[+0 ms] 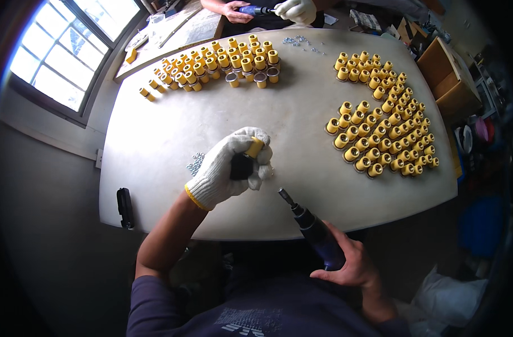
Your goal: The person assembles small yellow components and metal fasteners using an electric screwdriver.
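The left hand (pixel 227 165), in a ribbed white glove (pixel 209 178), is gripping a yellow tube (pixel 255 147) and the black part (pixel 242 167) just beneath it above the worktop (pixel 211 118), while the bare right hand (pixel 352 258) is holding a dark driver (pixel 318 238) – its long axis slanting up and leftward, its metal bit (pixel 286 196) pointing towards the glove but staying apart from the tube, which is lying nearer the left hand. Small shiny screws (pixel 196 163) are lying loose beside the glove; hollow, cylindrical tubes (pixel 375 169) are standing clustered on the right.
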Demonstrator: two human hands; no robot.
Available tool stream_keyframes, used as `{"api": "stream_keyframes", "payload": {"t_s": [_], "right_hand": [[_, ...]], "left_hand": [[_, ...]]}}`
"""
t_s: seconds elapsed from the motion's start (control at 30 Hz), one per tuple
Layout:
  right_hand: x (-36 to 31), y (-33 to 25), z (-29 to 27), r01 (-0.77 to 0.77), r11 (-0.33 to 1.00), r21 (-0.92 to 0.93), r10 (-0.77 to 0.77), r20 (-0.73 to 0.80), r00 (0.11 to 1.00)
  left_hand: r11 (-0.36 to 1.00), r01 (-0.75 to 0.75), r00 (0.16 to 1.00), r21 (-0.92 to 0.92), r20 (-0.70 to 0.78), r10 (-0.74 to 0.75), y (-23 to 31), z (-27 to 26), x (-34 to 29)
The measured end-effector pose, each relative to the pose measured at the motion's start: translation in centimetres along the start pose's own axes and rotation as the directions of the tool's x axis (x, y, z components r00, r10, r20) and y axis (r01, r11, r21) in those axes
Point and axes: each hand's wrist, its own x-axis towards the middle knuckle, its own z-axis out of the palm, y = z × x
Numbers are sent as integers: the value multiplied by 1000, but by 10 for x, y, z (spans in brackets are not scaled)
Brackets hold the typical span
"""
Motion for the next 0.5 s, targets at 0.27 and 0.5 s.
{"api": "stream_keyframes", "payload": {"t_s": [0.27,0.5], "right_hand": [[11,-3,4,17,1000,-11,-16,23,1000],[9,-2,6,21,1000,-21,-21,15,1000]], "left_hand": [[944,-74,979,321,-155,129,-7,0,-18],[949,33,999,314,-30,-24,3,-14,-21]]}}
